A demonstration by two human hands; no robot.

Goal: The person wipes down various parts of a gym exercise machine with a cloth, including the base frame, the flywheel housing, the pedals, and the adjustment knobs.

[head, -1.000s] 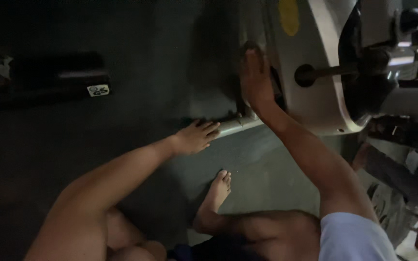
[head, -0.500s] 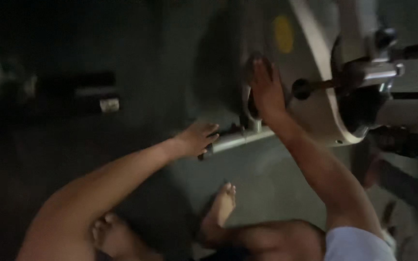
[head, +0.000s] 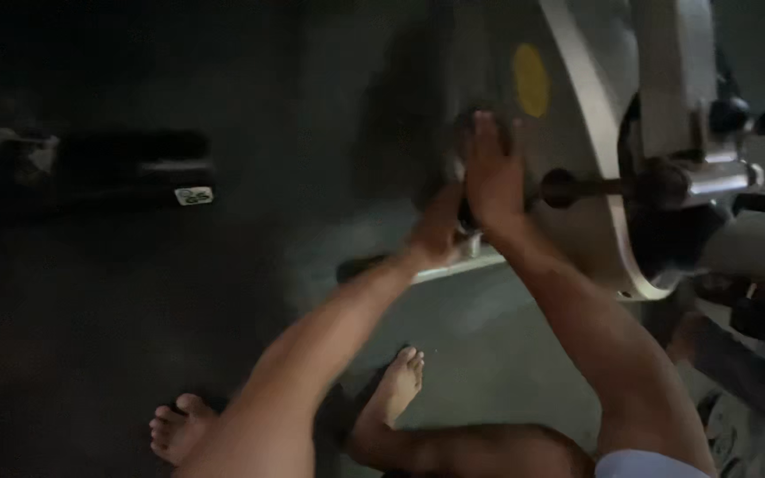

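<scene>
Against the pale grey machine housing point(head: 577, 150) with yellow dot point(head: 531, 80), both hands.

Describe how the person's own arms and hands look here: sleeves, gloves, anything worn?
Both forearms are bare, with no gloves, watch or rings visible in the dim light. The left hand and right hand are uncovered. A short pale sleeve shows at the right upper arm; no sleeve is visible on the left arm.

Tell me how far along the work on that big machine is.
Done: nothing looks finished or removed. In hand: the right hand lies flat on the pale round machine housing, and the left hand is raised beside it, above the metal bar. Left: unclear, since the dim, blurred view hides what the fingers grip.
</scene>
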